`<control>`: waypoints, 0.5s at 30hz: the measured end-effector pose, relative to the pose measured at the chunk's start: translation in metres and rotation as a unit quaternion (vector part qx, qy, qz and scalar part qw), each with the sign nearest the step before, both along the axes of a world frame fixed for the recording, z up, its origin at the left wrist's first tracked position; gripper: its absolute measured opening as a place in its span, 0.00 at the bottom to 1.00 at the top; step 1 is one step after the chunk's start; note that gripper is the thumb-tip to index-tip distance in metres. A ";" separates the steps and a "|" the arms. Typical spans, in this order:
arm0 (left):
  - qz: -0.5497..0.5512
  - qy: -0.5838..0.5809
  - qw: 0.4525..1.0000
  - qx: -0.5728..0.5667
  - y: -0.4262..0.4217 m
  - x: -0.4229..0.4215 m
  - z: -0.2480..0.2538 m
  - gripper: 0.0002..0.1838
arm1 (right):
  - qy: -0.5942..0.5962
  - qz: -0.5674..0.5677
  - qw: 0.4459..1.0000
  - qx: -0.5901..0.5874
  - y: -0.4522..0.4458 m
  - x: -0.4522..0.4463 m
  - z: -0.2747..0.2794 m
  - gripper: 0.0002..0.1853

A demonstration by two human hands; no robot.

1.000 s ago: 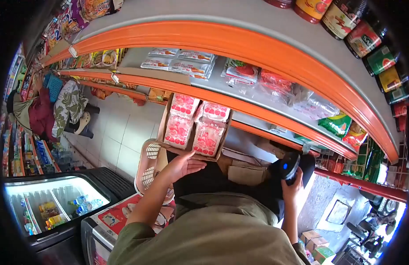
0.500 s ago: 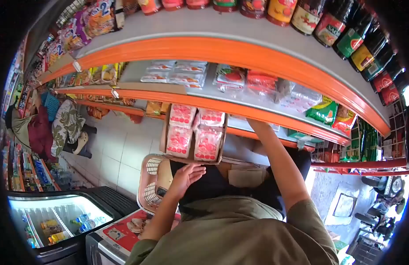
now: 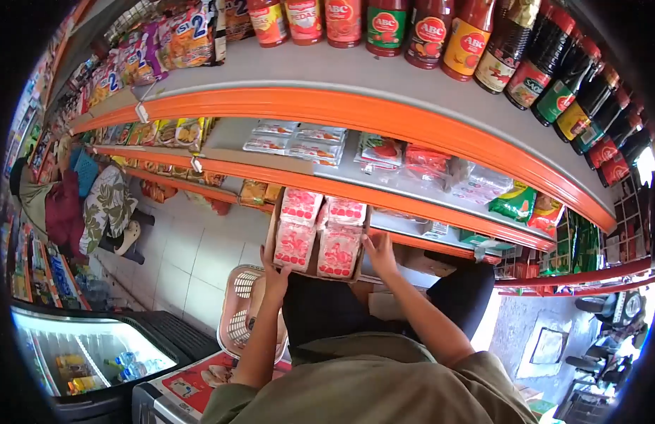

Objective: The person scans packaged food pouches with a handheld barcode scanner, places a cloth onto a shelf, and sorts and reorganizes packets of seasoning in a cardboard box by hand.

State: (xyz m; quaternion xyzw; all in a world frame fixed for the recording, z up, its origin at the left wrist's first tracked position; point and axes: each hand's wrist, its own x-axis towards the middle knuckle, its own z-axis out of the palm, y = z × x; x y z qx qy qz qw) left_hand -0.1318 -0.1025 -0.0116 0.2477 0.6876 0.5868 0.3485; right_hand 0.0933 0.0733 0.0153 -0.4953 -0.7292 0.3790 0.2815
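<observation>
A shallow cardboard box (image 3: 272, 249) is held in front of the lower shelf, above my lap. Inside it stand several packets (image 3: 338, 253) with red and white print, in two columns. My left hand (image 3: 273, 277) grips the box's near left corner, its thumb lying over the edge. On the right side, my right hand (image 3: 381, 256) holds the box's edge, with the fingers partly hidden by it. The underside of the box cannot be seen.
Sauce bottles (image 3: 428, 35) line the upper shelf, whose orange edge (image 3: 327, 106) curves above the box. A plastic basket (image 3: 235, 311) stands at my left, near a lit freezer (image 3: 94, 353). Another person (image 3: 66, 205) is at far left. Motorbikes (image 3: 617, 318) are outside.
My right hand has come back from the shelf to the box's right edge. My left hand has taken hold of the left corner. The view has tilted up slightly.
</observation>
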 end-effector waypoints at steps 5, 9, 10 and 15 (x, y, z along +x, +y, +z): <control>0.090 -0.271 0.956 0.069 0.000 -0.019 -0.009 0.37 | 0.214 -0.011 0.848 -0.485 -0.016 -0.009 -0.005 0.40; 0.006 -0.375 0.925 0.052 0.026 -0.052 0.037 0.39 | 0.310 0.009 0.782 -0.540 -0.019 -0.017 0.006 0.45; 0.003 -0.371 0.927 0.052 0.035 -0.062 0.030 0.39 | 0.315 0.009 0.782 -0.538 -0.023 -0.018 0.011 0.45; -0.141 -0.399 0.906 -0.021 0.099 -0.065 0.061 0.29 | 0.322 0.045 0.806 -0.495 -0.021 -0.023 0.003 0.44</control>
